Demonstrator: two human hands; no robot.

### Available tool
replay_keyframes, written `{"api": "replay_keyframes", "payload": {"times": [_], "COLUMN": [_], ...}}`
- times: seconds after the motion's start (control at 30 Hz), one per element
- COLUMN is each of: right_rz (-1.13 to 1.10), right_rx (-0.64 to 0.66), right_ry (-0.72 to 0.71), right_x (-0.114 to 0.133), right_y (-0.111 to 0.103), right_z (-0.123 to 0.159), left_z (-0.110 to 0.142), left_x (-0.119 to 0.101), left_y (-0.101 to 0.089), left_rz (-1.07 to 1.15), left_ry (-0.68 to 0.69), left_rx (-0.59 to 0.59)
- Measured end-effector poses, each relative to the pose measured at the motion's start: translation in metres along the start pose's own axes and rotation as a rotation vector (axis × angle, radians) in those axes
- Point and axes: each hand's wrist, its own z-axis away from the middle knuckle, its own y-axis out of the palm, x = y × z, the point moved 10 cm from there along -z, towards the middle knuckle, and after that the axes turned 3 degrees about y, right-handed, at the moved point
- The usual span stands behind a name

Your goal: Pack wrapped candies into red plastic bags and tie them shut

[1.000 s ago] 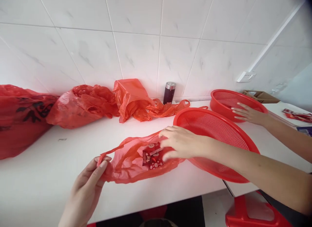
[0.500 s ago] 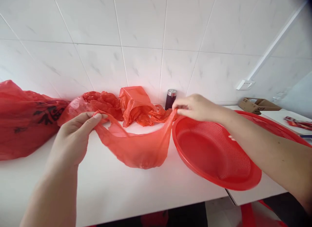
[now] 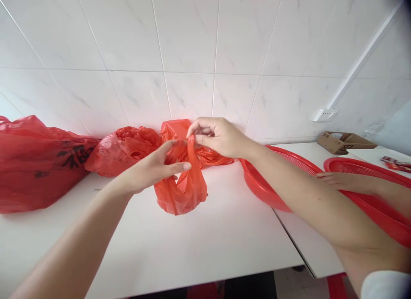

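A small red plastic bag (image 3: 181, 200) hangs above the white table, its two handles drawn close together at the top. My right hand (image 3: 220, 136) pinches one handle between thumb and fingertips. On the other side, my left hand (image 3: 157, 166) has its fingers at the second handle, partly hidden behind the plastic, with the thumb held apart in front. The bag's bottom sags with something I cannot make out inside. Behind my hands, crumpled red plastic bags (image 3: 128, 147) lie along the wall.
A large, full red bag with black lettering (image 3: 41, 170) stands at the left. Two red plastic baskets (image 3: 261, 183) are at the right; another person's hand (image 3: 346, 181) reaches over the farther one. A cardboard box (image 3: 345, 142) lies at the back right of the table (image 3: 205, 252).
My hands have come together, folding the stretched bag's handles close. Both red baskets have shifted right and apart, and another person's hand now shows by them. The dark bottle is no longer visible.
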Motion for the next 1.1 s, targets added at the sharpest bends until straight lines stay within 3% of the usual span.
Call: {"api": "replay_keyframes", "payload": {"times": [0.1, 0.13, 0.27, 0.37, 0.43, 0.5, 0.63, 0.7, 0.77, 0.83, 0.93, 1.0, 1.1], "right_rz": [-0.086, -0.104, -0.092, -0.120, -0.189, -0.256, -0.313, -0.341, -0.396, -0.407, -0.380, -0.453, -0.655], "right_rx": [0.034, 0.022, -0.013, 0.015, -0.078, -0.129, 0.032, -0.095, -0.201, -0.195, -0.223, -0.238, -0.122], "right_ry": [-0.063, -0.053, 0.104, 0.231, 0.246, 0.201, 0.019, 0.024, 0.118, 0.216, 0.309, 0.337, 0.367], "right_x": [0.014, 0.012, -0.034, -0.068, -0.069, -0.051, -0.004, -0.012, -0.042, -0.075, -0.113, -0.127, -0.135], "right_y": [0.028, 0.033, 0.049, 0.061, 0.055, 0.050, 0.067, 0.060, 0.060, 0.073, 0.090, 0.098, 0.115], "right_z": [-0.002, -0.001, 0.014, 0.031, 0.043, 0.055, 0.067, 0.065, 0.060, 0.054, 0.052, 0.056, 0.060], "left_z": [-0.001, -0.001, 0.005, 0.008, 0.010, 0.013, 0.017, 0.018, 0.017, 0.013, 0.005, 0.005, 0.011], "left_x": [0.017, 0.022, 0.054, 0.067, 0.069, 0.065, 0.040, 0.034, 0.037, 0.044, 0.051, 0.055, 0.055], "left_y": [0.024, 0.024, 0.008, 0.003, 0.008, 0.015, 0.028, 0.029, 0.030, 0.031, 0.025, 0.020, 0.022], "left_rz": [-0.107, -0.101, -0.046, 0.047, 0.118, 0.172, 0.146, 0.044, -0.094, -0.258, -0.510, -0.603, -0.628], "left_ry": [-0.097, -0.112, -0.265, -0.311, -0.319, -0.313, -0.138, -0.069, -0.048, -0.007, 0.119, 0.185, 0.295], "left_rx": [0.155, 0.141, 0.029, 0.028, 0.081, 0.175, 0.372, 0.393, 0.384, 0.339, 0.109, -0.064, -0.197]}}
